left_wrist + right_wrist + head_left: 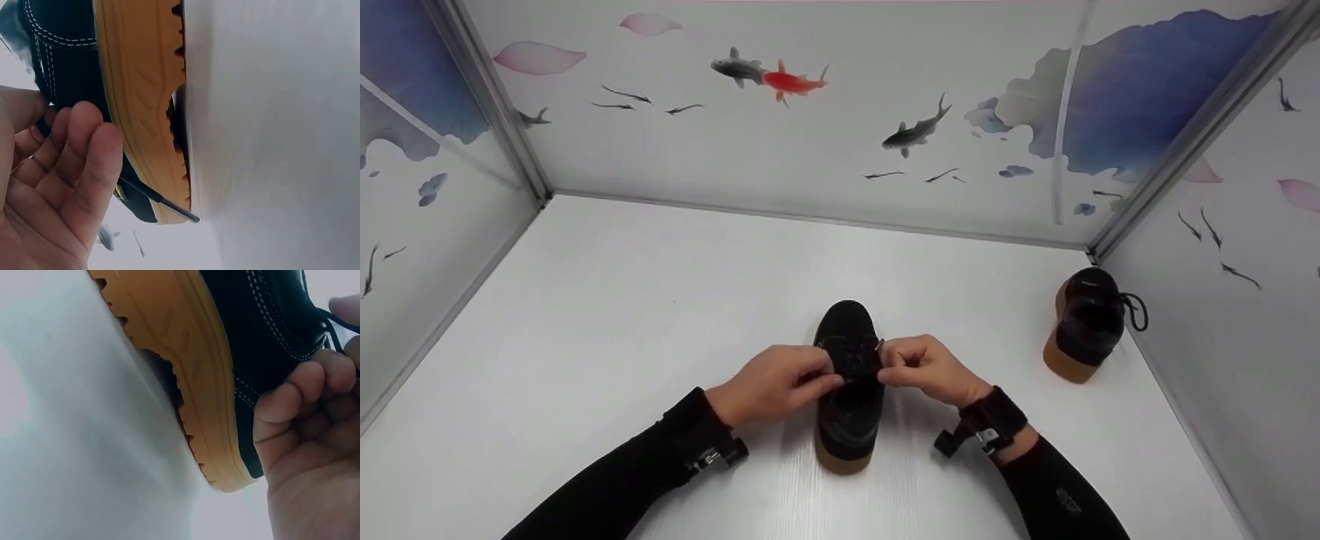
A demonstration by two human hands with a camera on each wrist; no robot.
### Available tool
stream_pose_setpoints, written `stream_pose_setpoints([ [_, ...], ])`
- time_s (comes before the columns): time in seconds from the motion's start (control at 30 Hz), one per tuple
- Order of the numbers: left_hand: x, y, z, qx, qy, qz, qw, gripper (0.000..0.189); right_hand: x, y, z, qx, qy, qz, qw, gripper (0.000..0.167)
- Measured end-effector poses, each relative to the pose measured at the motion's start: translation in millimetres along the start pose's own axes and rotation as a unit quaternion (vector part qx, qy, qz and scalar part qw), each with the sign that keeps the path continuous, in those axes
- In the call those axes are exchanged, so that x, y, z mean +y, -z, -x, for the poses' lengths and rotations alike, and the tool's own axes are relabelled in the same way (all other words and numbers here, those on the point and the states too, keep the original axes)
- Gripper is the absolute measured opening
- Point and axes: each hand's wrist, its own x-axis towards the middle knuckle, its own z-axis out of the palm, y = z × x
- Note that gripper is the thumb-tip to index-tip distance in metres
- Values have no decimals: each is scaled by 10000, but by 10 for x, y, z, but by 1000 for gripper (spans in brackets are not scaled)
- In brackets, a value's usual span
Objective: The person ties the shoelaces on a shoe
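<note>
A black shoe (846,321) with white stitching and a tan gum sole (140,101) stands on the white table, toe pointing away from me. My left hand (776,381) is at the left of its lacing, thumb and forefinger pinching a black shoelace. A loose lace end (160,199) with a dark tip hangs past the sole in the left wrist view. Opposite, my right hand (931,367) pinches the lace (336,322) between thumb and curled fingers at the shoe's right side. The knot area between the hands is too dark to make out.
A second black shoe (1086,322) with a tan sole stands at the right, near the side panel, a lace loop (1136,311) sticking out from it. White panels (810,150) printed with fish and petals enclose the table (660,300) at the back and both sides.
</note>
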Motion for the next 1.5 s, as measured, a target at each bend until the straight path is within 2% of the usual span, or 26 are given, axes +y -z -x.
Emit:
stream_pose_setpoints([
  [0.23, 11, 3, -6, -67, 169, 90, 9998, 23, 43, 24, 28, -200, 66, -429, 9989, 40],
  [0.43, 22, 4, 2, -19, 311, 299, 9991, 24, 60, 49, 41, -239, 85, -220, 9994, 41],
  [0.6, 16, -8, 9, -29, 429, 416, 9982, 23, 102, 76, 63, -297, -93, -129, 9994, 46],
  [0.83, 27, 4, 0, -92, 469, 342, 9983, 22, 147, 100, 61, -559, 7, -1130, 9920, 42],
  [0.97, 25, 9, 4, -81, 451, 309, 9985, 22, 164, 114, 58, -659, 13, -1349, 9887, 41],
  [1.17, 22, 3, 1, -23, 445, 280, 9986, 23, 173, 136, 91, -674, -178, -1095, 9915, 34],
  [1.37, 22, -4, -4, -107, 481, 348, 9982, 23, 165, 153, 119, -656, -677, -582, 9938, 49],
  [1.5, -3, 11, 2, -76, 440, 478, 9979, 21, 159, 168, 99, -719, -569, -557, 9942, 49],
])
